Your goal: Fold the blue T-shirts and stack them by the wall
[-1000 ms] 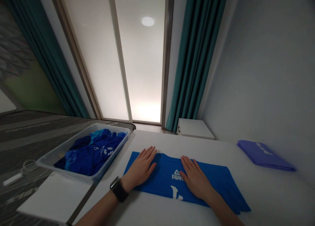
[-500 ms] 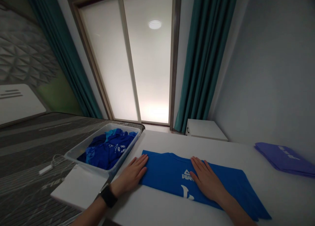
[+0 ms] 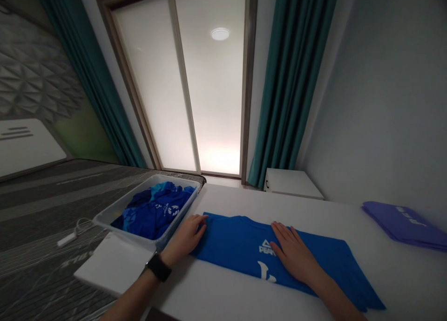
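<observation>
Translucent plastic bin at the left edge of the white table; crumpled blue garments heaped inside. Folded purple garment on the table, near its far right end. Beyond the table, white cabinet just beside teal curtains, which flank a frosted glass sliding door. Left of the bin, gray patterned surface under a white cable with a small plug. Higher left, geometric relief wall panel.
</observation>
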Motion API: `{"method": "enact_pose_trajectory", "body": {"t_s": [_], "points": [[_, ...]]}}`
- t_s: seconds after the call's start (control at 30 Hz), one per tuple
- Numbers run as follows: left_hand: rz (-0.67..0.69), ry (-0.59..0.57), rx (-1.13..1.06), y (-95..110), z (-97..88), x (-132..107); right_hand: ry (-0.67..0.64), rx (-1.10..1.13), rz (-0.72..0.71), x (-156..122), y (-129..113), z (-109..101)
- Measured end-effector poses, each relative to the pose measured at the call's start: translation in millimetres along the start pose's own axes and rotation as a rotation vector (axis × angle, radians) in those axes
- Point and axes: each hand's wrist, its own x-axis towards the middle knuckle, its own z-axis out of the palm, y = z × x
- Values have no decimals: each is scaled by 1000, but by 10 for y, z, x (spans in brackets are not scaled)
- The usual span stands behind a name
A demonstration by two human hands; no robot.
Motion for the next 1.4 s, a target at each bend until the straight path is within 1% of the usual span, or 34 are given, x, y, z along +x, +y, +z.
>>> {"method": "enact_pose_trajectory", "body": {"t_s": [0.13, 0.23, 0.3, 0.37, 0.47, 0.57, 0.67, 0.73, 0.83, 0.97, 1.17, 1.3, 1.4], "points": [[1, -91, 74, -45, 29, 200, 45, 11, -17, 15, 48, 43], [-22, -146, 71, -43, 31, 270, 130, 11, -24, 39, 94, 44], [-48, -136, 43, -40, 41, 270, 183, 13, -41, 66, 91, 11], [-60, -99, 15, -42, 60, 250, 197, 28, -82, 113, 33, -45], [-55, -35, -31, -61, 96, 219, 165, 90, -162, 247, -161, -143], [-49, -8, -83, -96, 130, 211, 98, 173, -215, 475, -414, -206], [-48, -9, -97, -128, 155, 214, 22, 211, -209, 747, -640, -215], [-55, -12, -89, -134, 163, 212, -12, 193, -189, 904, -755, -204], [-62, -19, -76, -114, 159, 201, -36, 132, -177, 1048, -869, -201], [-62, -25, -46, -79, 148, 190, -24, 97, -185, 1096, -909, -235], [-79, -27, -6, -55, 148, 180, -39, 141, -159, 1122, -857, -269], [-87, -38, 9, -39, 140, 180, -27, 145, -125, 1140, -843, -227], [-99, -31, 46, -17, 133, 152, -13, 108, -122, 1135, -851, -162]]}}
